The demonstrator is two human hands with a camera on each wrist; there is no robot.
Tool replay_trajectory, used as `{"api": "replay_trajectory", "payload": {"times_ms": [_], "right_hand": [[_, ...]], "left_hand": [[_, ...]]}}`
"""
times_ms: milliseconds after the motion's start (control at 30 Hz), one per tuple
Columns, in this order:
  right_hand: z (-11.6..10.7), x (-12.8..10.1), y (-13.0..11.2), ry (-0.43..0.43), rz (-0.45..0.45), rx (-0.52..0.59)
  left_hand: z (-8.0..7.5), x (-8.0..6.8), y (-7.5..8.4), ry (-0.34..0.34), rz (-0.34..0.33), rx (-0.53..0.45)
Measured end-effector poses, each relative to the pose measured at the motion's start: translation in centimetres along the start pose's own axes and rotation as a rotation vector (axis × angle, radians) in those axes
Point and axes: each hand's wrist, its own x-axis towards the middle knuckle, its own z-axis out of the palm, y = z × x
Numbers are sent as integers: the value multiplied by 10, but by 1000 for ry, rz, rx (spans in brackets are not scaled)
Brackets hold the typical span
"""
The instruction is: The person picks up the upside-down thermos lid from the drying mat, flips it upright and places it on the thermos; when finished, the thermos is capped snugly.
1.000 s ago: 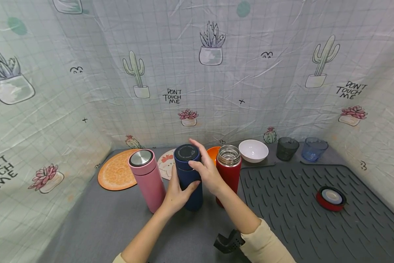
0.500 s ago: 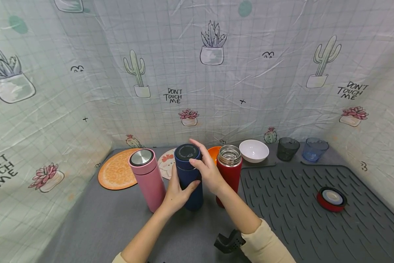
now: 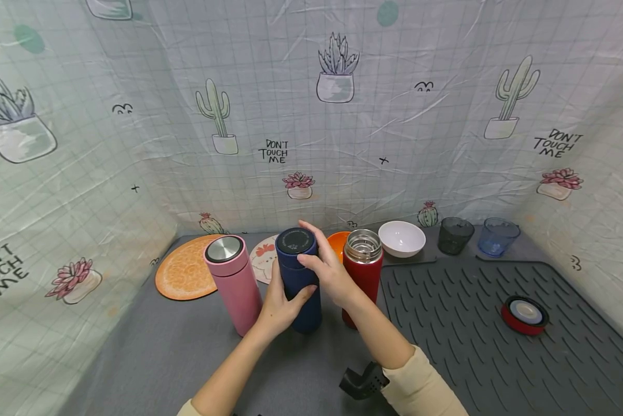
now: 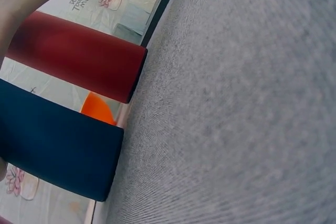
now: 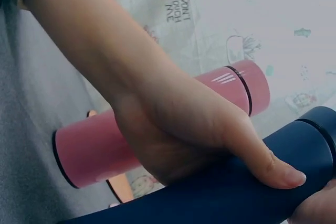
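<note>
A dark blue thermos (image 3: 307, 315) stands upright on the grey table in the head view. My left hand (image 3: 280, 306) grips its body from the left, thumb across the front. Above it, my right hand (image 3: 328, 268) holds the dark blue lid (image 3: 295, 241), thumb in front and fingers behind. The lid sits on the thermos. Just left stands a pink thermos (image 3: 237, 297) with a silver-topped lid. On the right is a red thermos (image 3: 364, 280), its steel mouth uncovered. In the right wrist view the left thumb (image 5: 281, 174) lies along the blue body.
A red lid (image 3: 524, 316) lies on the black ribbed mat (image 3: 462, 323) at the right. Along the back are a white bowl (image 3: 402, 238), a dark cup (image 3: 454, 236), a blue cup (image 3: 498, 237), an orange object (image 3: 338, 242) and two round mats, one orange-patterned (image 3: 186, 268).
The print on the blue lid appears turned slightly, and my right thumb has shifted a little with it. My left hand keeps its place on the body.
</note>
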Motion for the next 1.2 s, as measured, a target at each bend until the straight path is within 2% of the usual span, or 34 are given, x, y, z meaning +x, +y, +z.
{"api": "replay_trajectory", "payload": {"times_ms": [67, 267, 500, 600, 667, 800, 967, 1033, 1200], "right_hand": [[0, 0, 0, 12, -8, 2], [3, 0, 3, 122, -34, -94], [0, 0, 1, 34, -12, -26], [0, 0, 1, 70, -18, -19], [1, 0, 1, 95, -22, -54], [2, -1, 1, 77, -26, -132], [0, 0, 0, 32, -23, -55], [0, 0, 1, 54, -23, -36], [3, 0, 2, 92, -14, -80]], "left_hand": [[0, 0, -1, 0, 1, 3], [0, 1, 0, -5, 66, 33], [1, 0, 2, 8, -2, 18], [2, 1, 2, 2, 15, 12], [2, 1, 1, -5, 35, 7], [1, 2, 0, -12, 37, 0], [1, 1, 1, -1, -4, 6], [1, 1, 1, 1, 10, 12], [1, 1, 1, -2, 41, 17]]}}
